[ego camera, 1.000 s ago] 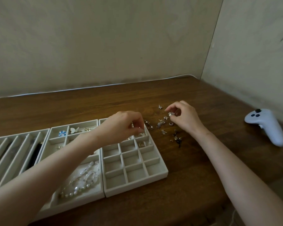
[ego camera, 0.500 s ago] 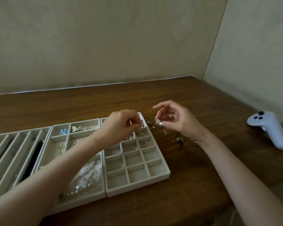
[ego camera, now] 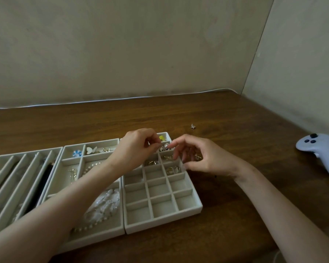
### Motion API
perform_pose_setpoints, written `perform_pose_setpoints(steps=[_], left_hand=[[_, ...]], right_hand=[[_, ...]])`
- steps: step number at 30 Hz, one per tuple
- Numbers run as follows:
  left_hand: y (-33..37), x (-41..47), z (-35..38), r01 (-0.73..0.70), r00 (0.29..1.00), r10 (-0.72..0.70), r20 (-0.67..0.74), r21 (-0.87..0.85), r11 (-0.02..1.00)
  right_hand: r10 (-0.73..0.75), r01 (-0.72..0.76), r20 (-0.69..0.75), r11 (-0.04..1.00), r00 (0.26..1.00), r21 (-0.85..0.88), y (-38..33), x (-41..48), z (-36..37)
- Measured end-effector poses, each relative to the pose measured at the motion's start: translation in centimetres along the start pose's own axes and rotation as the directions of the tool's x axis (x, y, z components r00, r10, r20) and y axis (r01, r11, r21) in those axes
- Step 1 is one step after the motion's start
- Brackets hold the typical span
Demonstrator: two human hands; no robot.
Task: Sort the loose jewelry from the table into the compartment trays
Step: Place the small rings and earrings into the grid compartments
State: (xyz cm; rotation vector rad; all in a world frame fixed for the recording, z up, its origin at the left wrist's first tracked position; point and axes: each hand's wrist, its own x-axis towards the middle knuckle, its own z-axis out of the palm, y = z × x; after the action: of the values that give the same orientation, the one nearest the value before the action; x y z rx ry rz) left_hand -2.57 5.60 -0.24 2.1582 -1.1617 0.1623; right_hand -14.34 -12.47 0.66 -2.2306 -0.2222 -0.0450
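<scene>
Reaching right hand over far corner of cream grid tray, earlier beside it, fingers loosely spread; pinching small silver charm in left hand.

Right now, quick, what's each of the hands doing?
Left hand: pinching a small charm over the tray.
Right hand: open, fingers loose, holding nothing visible.

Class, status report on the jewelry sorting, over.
Left hand curled over grid tray far cells, hold unclear. Right hand relaxed, fingertip at silver piece there. Star charm loose on table. Nothing blocking.
</scene>
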Motion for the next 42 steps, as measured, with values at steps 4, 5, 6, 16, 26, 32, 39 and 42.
perform_pose_setpoints(steps=[4, 5, 6, 16, 26, 32, 39, 42], left_hand=[[0.1, 0.0, 0.0, 0.011, 0.999, -0.011, 0.032, 0.001, 1.000], [0.1, 0.0, 0.0, 0.010, 0.999, -0.010, 0.039, -0.004, 1.000], [0.2, -0.1, 0.0, 0.009, 0.999, -0.009, 0.043, -0.011, 1.000], [0.6, -0.3, 0.2, -0.035, 0.999, 0.036, 0.041, -0.023, 0.999], [1.1, -0.5, 0.4, -0.094, 0.995, 0.094, 0.022, 0.001, 0.996], [0.7, -0.4, 0.5, -0.083, 0.996, 0.082, 0.017, 0.015, 0.996], [0.5, -0.4, 0.6, -0.080, 0.997, 0.079, 0.009, 0.023, 0.997], [0.7, -0.4, 0.6, -0.092, 0.996, 0.092, 0.000, 0.004, 0.996]], right_hand=[[0.004, -0.001, -0.124, 1.000, 0.992, 0.020, 0.2, 0.1, -0.3], [0.006, -0.003, -0.193, 1.000, 0.981, 0.013, 0.4, 0.1, -0.4], [0.010, -0.011, -0.266, 1.000, 0.964, -0.004, 0.7, 0.2, -0.5], [0.059, -0.242, -0.517, 0.925, 0.854, -0.294, 3.8, 0.6, -1.7], [-0.016, -0.170, -0.398, 0.888, 0.917, -0.428, 4.0, 1.3, -1.0], [0.006, -0.178, -0.316, 0.837, 0.949, -0.517, 3.8, 2.1, -0.3], [0.031, -0.206, -0.329, 0.834, 0.944, -0.512, 3.6, 2.0, -0.3], [0.022, -0.196, -0.314, 0.821, 0.949, -0.536, 3.5, 2.0, -0.3]])
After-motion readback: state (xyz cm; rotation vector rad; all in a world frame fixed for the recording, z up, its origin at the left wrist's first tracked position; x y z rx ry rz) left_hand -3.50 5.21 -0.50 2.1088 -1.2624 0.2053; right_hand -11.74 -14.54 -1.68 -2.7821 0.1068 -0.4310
